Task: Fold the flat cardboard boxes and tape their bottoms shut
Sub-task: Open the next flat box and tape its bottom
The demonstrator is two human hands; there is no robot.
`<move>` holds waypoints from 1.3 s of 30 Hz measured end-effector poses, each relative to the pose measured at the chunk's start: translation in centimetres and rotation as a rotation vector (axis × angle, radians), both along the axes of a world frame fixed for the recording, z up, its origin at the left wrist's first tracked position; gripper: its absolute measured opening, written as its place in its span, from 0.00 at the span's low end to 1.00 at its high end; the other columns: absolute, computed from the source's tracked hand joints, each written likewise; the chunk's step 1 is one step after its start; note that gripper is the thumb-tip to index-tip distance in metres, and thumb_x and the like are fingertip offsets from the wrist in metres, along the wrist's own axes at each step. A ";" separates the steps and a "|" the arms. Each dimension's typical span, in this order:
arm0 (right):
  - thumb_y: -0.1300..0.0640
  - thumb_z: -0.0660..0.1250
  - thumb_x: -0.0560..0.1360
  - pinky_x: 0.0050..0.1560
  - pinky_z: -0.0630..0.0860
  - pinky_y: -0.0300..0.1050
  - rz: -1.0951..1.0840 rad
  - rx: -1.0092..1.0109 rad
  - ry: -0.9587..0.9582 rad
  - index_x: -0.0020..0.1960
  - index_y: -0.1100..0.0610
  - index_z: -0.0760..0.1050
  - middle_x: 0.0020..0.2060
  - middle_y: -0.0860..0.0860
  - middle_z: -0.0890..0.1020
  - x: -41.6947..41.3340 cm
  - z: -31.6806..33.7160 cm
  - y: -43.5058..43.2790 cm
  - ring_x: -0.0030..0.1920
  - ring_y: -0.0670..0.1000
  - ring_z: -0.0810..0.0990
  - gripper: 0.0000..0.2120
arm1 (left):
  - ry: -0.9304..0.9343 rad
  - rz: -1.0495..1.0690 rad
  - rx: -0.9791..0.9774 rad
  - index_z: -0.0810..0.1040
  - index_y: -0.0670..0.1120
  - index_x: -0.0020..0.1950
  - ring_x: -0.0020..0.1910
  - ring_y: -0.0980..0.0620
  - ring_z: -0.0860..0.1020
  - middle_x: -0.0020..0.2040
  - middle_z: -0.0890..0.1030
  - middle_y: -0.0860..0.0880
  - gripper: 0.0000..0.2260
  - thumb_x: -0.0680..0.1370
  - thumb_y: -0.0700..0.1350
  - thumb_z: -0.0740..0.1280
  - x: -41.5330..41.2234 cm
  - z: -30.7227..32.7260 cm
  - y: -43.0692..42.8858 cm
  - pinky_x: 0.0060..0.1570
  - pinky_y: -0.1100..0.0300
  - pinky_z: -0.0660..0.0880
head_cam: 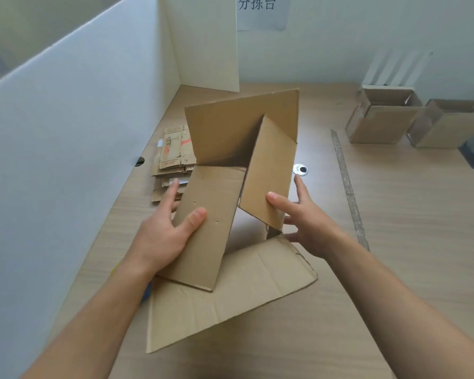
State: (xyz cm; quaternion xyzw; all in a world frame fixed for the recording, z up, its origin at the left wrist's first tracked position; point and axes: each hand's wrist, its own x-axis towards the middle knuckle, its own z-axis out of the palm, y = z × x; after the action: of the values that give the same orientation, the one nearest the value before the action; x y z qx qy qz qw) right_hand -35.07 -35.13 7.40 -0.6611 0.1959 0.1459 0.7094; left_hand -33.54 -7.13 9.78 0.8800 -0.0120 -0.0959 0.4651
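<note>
A brown cardboard box [230, 149] stands half-opened on the wooden table, its flaps spread toward me. My left hand [167, 231] grips the left flap, thumb on top and fingers behind it. The right flap is pinched by my right hand [304, 222], thumb on its inner face and fingers spread behind it. A wide front flap [230, 291] lies flat on the table below both hands. A stack of flat folded boxes [173, 157] lies behind the left hand, by the white partition.
Two assembled cardboard boxes [381, 119] [449, 127] stand at the far right. A white partition [80, 119] walls the left side. A round cable hole [300, 169] and a strip of tape [348, 187] mark the table [394, 242].
</note>
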 end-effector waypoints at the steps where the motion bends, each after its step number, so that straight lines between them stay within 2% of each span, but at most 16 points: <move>1: 0.42 0.74 0.71 0.54 0.78 0.57 0.007 0.010 -0.013 0.78 0.33 0.41 0.59 0.40 0.80 0.0 0.1 -0.1 0.58 0.52 0.82 0.51 | 0.002 -0.008 -0.023 0.52 0.74 0.75 0.61 0.57 0.78 0.63 0.76 0.67 0.42 0.65 0.76 0.67 0.1 0.6 0.3 0.62 0.50 0.75; 3: 0.43 0.76 0.70 0.56 0.78 0.56 0.021 0.028 -0.021 0.79 0.33 0.42 0.61 0.41 0.80 -0.3 0.3 -0.2 0.58 0.53 0.82 0.52 | 0.045 -0.024 -0.108 0.54 0.76 0.73 0.57 0.64 0.79 0.60 0.76 0.71 0.40 0.65 0.74 0.69 0.4 1.1 0.7 0.57 0.55 0.77; 5: 0.38 0.77 0.67 0.62 0.75 0.57 0.053 0.018 0.018 0.79 0.33 0.44 0.67 0.44 0.76 -0.6 0.3 -0.3 0.62 0.56 0.79 0.53 | 0.090 -0.039 -0.153 0.61 0.70 0.73 0.52 0.71 0.79 0.56 0.78 0.71 0.32 0.73 0.66 0.71 0.6 0.3 0.5 0.54 0.61 0.77; 8: 0.23 0.71 0.60 0.65 0.72 0.62 0.114 -0.087 0.122 0.78 0.31 0.46 0.70 0.50 0.71 -1.2 -0.3 -0.3 0.66 0.57 0.74 0.54 | 0.145 -0.046 -0.128 0.72 0.63 0.68 0.55 0.58 0.82 0.56 0.83 0.61 0.23 0.74 0.64 0.70 0.7 -2.5 0.2 0.57 0.52 0.79; 10: 0.20 0.66 0.58 0.66 0.69 0.67 0.113 -0.173 0.197 0.78 0.31 0.45 0.68 0.52 0.71 -1.6 -1.2 -0.6 0.68 0.58 0.72 0.55 | 0.155 -0.048 -0.060 0.72 0.64 0.66 0.56 0.56 0.82 0.56 0.83 0.60 0.26 0.71 0.69 0.69 0.5 -4.3 0.1 0.59 0.51 0.77; 14: 0.23 0.72 0.59 0.62 0.69 0.67 0.115 -0.222 0.253 0.76 0.31 0.48 0.66 0.46 0.75 -2.3 -2.6 -1.2 0.65 0.56 0.75 0.54 | 0.091 0.006 0.043 0.68 0.61 0.72 0.57 0.53 0.79 0.59 0.80 0.58 0.26 0.76 0.65 0.67 0.1 -5.6 -1.3 0.55 0.56 0.73; 17: 0.34 0.75 0.67 0.57 0.78 0.62 0.145 -0.218 0.202 0.71 0.30 0.61 0.55 0.40 0.83 -2.6 -3.0 -1.7 0.54 0.49 0.84 0.38 | 0.068 0.093 0.038 0.65 0.58 0.75 0.61 0.48 0.78 0.61 0.80 0.55 0.26 0.78 0.60 0.67 0.8 -5.7 -2.4 0.56 0.56 0.71; 20: 0.42 0.74 0.72 0.49 0.83 0.55 0.160 -0.224 0.157 0.69 0.32 0.66 0.53 0.39 0.84 -2.6 -3.0 -2.4 0.50 0.46 0.86 0.29 | 0.049 0.118 0.060 0.59 0.55 0.78 0.64 0.46 0.76 0.66 0.78 0.52 0.32 0.78 0.58 0.68 1.4 -5.8 -3.5 0.62 0.51 0.72; 23: 0.45 0.72 0.74 0.43 0.83 0.52 0.125 -0.237 0.116 0.68 0.30 0.65 0.53 0.39 0.84 -2.5 -3.2 -2.8 0.49 0.46 0.86 0.27 | 0.045 0.105 0.038 0.54 0.56 0.80 0.65 0.46 0.75 0.68 0.75 0.49 0.36 0.76 0.59 0.68 1.9 -6.6 -4.3 0.64 0.49 0.72; 25: 0.44 0.72 0.74 0.45 0.83 0.52 0.101 -0.250 0.052 0.72 0.30 0.60 0.57 0.40 0.83 -2.5 -3.5 -2.6 0.51 0.47 0.85 0.32 | 0.044 0.034 -0.045 0.53 0.58 0.80 0.68 0.49 0.73 0.70 0.73 0.50 0.38 0.74 0.59 0.68 1.8 -6.6 -4.3 0.69 0.48 0.70; 28: 0.46 0.70 0.76 0.56 0.81 0.50 0.042 -0.238 -0.010 0.78 0.35 0.52 0.63 0.40 0.79 -2.5 -4.0 -2.3 0.56 0.45 0.83 0.37 | 0.003 -0.145 -0.095 0.60 0.55 0.79 0.74 0.56 0.64 0.75 0.65 0.54 0.32 0.77 0.50 0.69 1.0 -6.1 -3.1 0.75 0.50 0.62; 31: 0.48 0.68 0.79 0.56 0.81 0.48 0.020 -0.170 -0.006 0.78 0.36 0.53 0.63 0.40 0.79 -2.6 -4.4 -2.2 0.55 0.45 0.83 0.34 | -0.092 -0.226 -0.133 0.77 0.61 0.62 0.72 0.63 0.64 0.72 0.66 0.60 0.17 0.75 0.46 0.64 -0.2 -5.5 -0.3 0.68 0.57 0.72; 33: 0.47 0.68 0.79 0.59 0.80 0.51 0.003 -0.147 0.002 0.78 0.36 0.52 0.66 0.42 0.77 -2.6 -4.5 -2.1 0.57 0.46 0.83 0.35 | -0.172 -0.325 -0.021 0.79 0.64 0.59 0.72 0.64 0.66 0.72 0.66 0.64 0.21 0.74 0.43 0.60 -1.1 -5.2 1.9 0.61 0.67 0.73; 34: 0.47 0.68 0.79 0.60 0.79 0.52 -0.015 -0.135 0.010 0.79 0.36 0.51 0.68 0.42 0.75 -2.6 -4.6 -2.1 0.58 0.47 0.82 0.36 | -0.205 -0.404 0.067 0.78 0.67 0.61 0.73 0.63 0.64 0.74 0.64 0.65 0.23 0.73 0.42 0.60 -1.6 -5.1 2.9 0.64 0.69 0.69; 37: 0.49 0.67 0.80 0.63 0.78 0.54 -0.058 -0.123 0.020 0.80 0.36 0.47 0.71 0.41 0.68 -2.6 -4.5 -1.7 0.60 0.49 0.81 0.38 | -0.171 -0.664 0.286 0.63 0.68 0.74 0.77 0.67 0.49 0.78 0.48 0.69 0.31 0.70 0.55 0.61 -3.3 -4.6 3.9 0.71 0.71 0.53; 39: 0.49 0.67 0.80 0.61 0.78 0.53 -0.056 -0.111 0.022 0.79 0.35 0.46 0.68 0.40 0.67 -2.5 -4.4 -1.6 0.59 0.49 0.81 0.38 | -0.115 -0.692 0.317 0.57 0.66 0.76 0.76 0.69 0.44 0.77 0.41 0.71 0.38 0.67 0.64 0.63 -4.1 -4.8 3.7 0.73 0.68 0.51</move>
State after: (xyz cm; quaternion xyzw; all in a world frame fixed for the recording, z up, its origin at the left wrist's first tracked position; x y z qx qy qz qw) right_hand -37.56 -36.76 2.96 -0.6922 0.2299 0.1220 0.6731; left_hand -37.60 -3.44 4.97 0.8888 -0.3195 -0.1984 0.2620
